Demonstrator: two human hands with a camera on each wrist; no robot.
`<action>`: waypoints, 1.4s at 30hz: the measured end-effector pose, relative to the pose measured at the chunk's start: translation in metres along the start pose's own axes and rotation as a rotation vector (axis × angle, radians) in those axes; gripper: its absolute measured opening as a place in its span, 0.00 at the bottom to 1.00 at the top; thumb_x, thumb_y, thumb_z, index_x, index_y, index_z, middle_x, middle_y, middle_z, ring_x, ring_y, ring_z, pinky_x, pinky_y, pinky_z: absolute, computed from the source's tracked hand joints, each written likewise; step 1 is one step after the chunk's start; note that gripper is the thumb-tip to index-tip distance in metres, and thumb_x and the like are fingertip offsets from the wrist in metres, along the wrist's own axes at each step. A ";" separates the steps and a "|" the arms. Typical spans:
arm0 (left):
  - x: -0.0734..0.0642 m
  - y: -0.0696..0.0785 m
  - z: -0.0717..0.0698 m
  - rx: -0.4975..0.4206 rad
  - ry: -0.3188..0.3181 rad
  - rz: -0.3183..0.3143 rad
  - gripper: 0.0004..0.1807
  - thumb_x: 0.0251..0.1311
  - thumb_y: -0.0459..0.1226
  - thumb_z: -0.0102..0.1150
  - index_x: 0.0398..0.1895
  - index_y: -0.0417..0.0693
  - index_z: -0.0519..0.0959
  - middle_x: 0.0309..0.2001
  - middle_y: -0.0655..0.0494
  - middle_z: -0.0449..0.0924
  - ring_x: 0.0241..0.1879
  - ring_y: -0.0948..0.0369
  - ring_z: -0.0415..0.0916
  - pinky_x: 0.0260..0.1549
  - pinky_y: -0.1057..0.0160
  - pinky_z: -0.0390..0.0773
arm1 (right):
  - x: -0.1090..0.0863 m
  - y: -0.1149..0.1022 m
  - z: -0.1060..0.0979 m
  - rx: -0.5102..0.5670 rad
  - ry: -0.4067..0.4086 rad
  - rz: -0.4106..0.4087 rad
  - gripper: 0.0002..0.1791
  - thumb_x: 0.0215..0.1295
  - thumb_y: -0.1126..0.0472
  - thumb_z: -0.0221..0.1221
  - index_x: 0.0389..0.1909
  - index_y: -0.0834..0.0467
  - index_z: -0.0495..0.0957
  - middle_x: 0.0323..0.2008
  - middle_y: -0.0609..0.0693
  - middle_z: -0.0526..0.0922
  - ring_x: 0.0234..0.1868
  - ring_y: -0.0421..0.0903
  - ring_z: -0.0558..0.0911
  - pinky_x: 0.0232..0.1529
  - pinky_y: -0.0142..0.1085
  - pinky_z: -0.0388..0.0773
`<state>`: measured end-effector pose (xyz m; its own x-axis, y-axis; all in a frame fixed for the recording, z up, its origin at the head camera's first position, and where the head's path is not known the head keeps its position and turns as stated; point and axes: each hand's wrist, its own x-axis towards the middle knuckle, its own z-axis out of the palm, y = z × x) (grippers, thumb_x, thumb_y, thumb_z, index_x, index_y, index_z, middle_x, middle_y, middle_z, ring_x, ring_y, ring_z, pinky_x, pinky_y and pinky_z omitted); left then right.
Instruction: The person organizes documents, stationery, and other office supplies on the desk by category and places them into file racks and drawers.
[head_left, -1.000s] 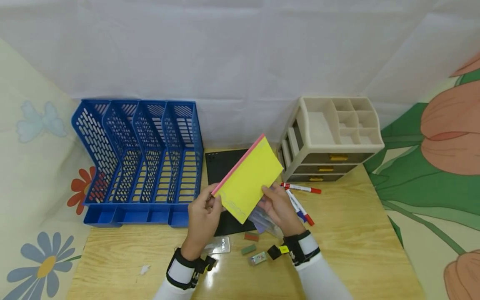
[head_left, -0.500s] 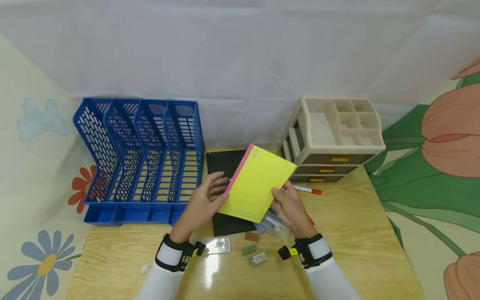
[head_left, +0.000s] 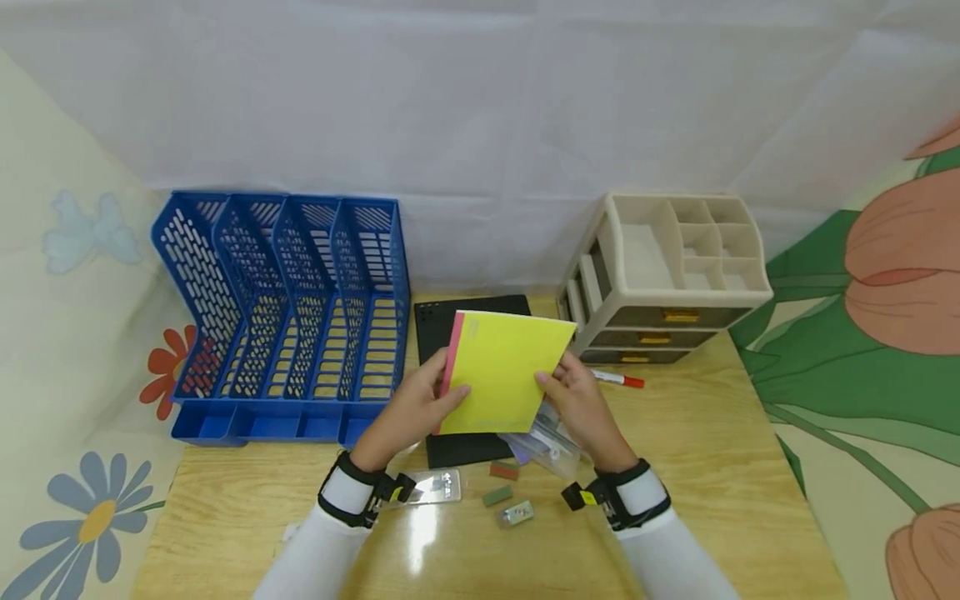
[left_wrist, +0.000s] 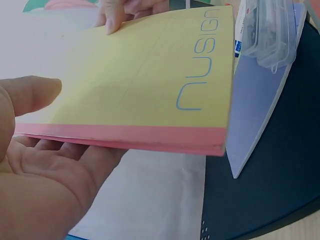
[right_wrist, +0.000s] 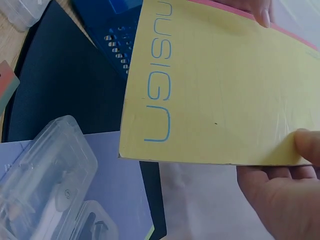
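One yellow notebook [head_left: 502,371], head view: lifted over a flat black item [head_left: 467,451], not yet set down; marker [head_left: 621,379] lies on table [head_left: 720,475]. Left wrist: left hand [left_wrist: 47,182] clamped on spine, thumb above, fingers beneath. Right wrist: right hand [right_wrist: 287,192] pinches opposite edge; clear cases [right_wrist: 57,170] obstruct purple sheet [right_wrist: 118,172].

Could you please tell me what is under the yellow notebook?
Below the yellow notebook, parts of a black flat item, a purple flat item and clear plastic cases show; the rest is hidden.
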<state>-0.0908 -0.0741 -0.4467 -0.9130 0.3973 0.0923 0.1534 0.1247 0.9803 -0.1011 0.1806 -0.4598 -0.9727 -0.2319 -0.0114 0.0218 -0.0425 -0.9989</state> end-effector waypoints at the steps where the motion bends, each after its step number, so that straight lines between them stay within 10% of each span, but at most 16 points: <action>1: 0.000 -0.001 0.000 0.000 0.003 -0.001 0.25 0.66 0.30 0.54 0.66 0.42 0.64 0.50 0.37 0.81 0.45 0.52 0.82 0.39 0.54 0.86 | 0.000 -0.001 0.000 -0.026 -0.002 0.006 0.24 0.72 0.65 0.52 0.65 0.67 0.62 0.53 0.64 0.78 0.49 0.46 0.83 0.46 0.35 0.84; 13: -0.008 -0.004 0.001 0.034 0.042 -0.092 0.13 0.64 0.37 0.60 0.47 0.39 0.81 0.42 0.42 0.87 0.36 0.55 0.84 0.34 0.54 0.87 | -0.004 -0.004 0.008 -0.256 -0.074 -0.073 0.21 0.70 0.68 0.54 0.61 0.70 0.67 0.53 0.70 0.79 0.50 0.48 0.82 0.46 0.33 0.82; 18: -0.014 -0.004 0.002 0.138 0.111 -0.048 0.12 0.63 0.40 0.61 0.42 0.40 0.83 0.33 0.47 0.86 0.23 0.59 0.77 0.17 0.66 0.76 | -0.009 -0.001 0.002 -0.283 -0.097 -0.138 0.24 0.70 0.67 0.54 0.65 0.68 0.64 0.60 0.69 0.74 0.59 0.56 0.76 0.54 0.27 0.76; 23: -0.025 0.004 -0.005 0.234 0.248 0.035 0.10 0.62 0.38 0.62 0.34 0.38 0.84 0.24 0.49 0.81 0.18 0.64 0.68 0.13 0.69 0.68 | -0.013 0.003 -0.010 -0.332 -0.130 -0.211 0.22 0.72 0.71 0.49 0.66 0.67 0.65 0.65 0.67 0.70 0.64 0.61 0.70 0.63 0.38 0.72; 28: -0.041 0.014 -0.015 0.303 0.413 0.115 0.08 0.58 0.33 0.65 0.35 0.35 0.84 0.32 0.43 0.87 0.27 0.60 0.80 0.22 0.58 0.85 | -0.018 0.008 -0.020 -0.538 -0.143 -0.225 0.23 0.72 0.70 0.49 0.67 0.63 0.67 0.65 0.63 0.72 0.64 0.58 0.71 0.62 0.57 0.70; 34: -0.057 0.023 -0.030 0.343 0.606 0.219 0.09 0.52 0.25 0.67 0.37 0.30 0.83 0.36 0.35 0.87 0.33 0.49 0.85 0.26 0.48 0.86 | -0.023 0.013 -0.035 -0.744 -0.134 -0.201 0.23 0.73 0.63 0.51 0.67 0.52 0.68 0.64 0.54 0.75 0.65 0.51 0.71 0.62 0.57 0.70; 42: -0.064 0.035 -0.053 0.416 0.835 0.252 0.12 0.55 0.27 0.65 0.43 0.30 0.82 0.36 0.36 0.87 0.28 0.50 0.84 0.25 0.77 0.82 | -0.026 0.016 -0.048 -0.874 -0.192 -0.224 0.24 0.70 0.65 0.53 0.66 0.57 0.69 0.64 0.56 0.75 0.63 0.53 0.72 0.58 0.56 0.74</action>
<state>-0.0467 -0.1438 -0.4087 -0.7847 -0.2981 0.5435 0.3565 0.5002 0.7891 -0.0870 0.2327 -0.4778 -0.8764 -0.4672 0.1165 -0.4206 0.6250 -0.6577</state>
